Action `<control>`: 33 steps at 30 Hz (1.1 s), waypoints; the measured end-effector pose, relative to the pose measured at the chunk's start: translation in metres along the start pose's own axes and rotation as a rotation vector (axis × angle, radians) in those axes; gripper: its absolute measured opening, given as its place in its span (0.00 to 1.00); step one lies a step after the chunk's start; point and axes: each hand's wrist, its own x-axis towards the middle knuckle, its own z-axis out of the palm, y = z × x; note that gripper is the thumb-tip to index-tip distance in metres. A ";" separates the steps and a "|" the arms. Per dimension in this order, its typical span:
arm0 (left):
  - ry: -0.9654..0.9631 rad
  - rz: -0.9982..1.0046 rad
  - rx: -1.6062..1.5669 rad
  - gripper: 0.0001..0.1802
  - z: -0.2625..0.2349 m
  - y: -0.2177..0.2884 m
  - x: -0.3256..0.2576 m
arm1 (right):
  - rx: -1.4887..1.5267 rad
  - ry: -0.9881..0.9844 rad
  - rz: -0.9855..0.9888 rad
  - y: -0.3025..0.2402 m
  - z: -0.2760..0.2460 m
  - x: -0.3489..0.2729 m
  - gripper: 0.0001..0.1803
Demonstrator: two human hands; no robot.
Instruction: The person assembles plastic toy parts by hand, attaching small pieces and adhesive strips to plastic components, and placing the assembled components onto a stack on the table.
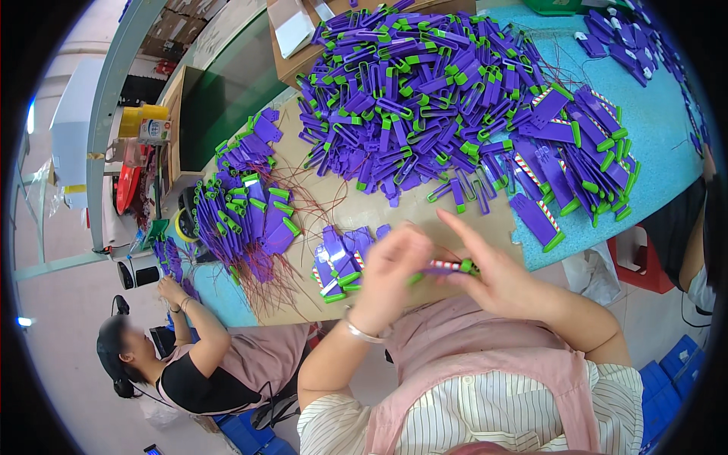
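Observation:
My left hand and my right hand meet just above the near table edge, both closed on one small purple and green plastic piece with a red-and-white striped strip. My right index finger sticks out straight. A small stack of the same purple pieces lies right beside my left hand. A silver bracelet circles my left wrist.
A big heap of purple-green pieces covers the cardboard sheet on the teal table. More lie fanned at right and bundled with thin red wires at left. A co-worker sits at the left; a red stool stands at right.

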 end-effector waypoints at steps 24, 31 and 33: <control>0.031 0.259 0.235 0.06 0.010 0.008 0.010 | 0.227 0.183 0.158 -0.003 -0.008 -0.002 0.05; 0.018 0.345 0.454 0.07 0.018 -0.007 -0.002 | -0.141 0.248 -0.018 -0.005 -0.002 -0.002 0.05; 0.023 0.320 0.431 0.06 0.024 -0.007 -0.003 | -0.190 0.306 -0.106 -0.005 -0.001 -0.003 0.06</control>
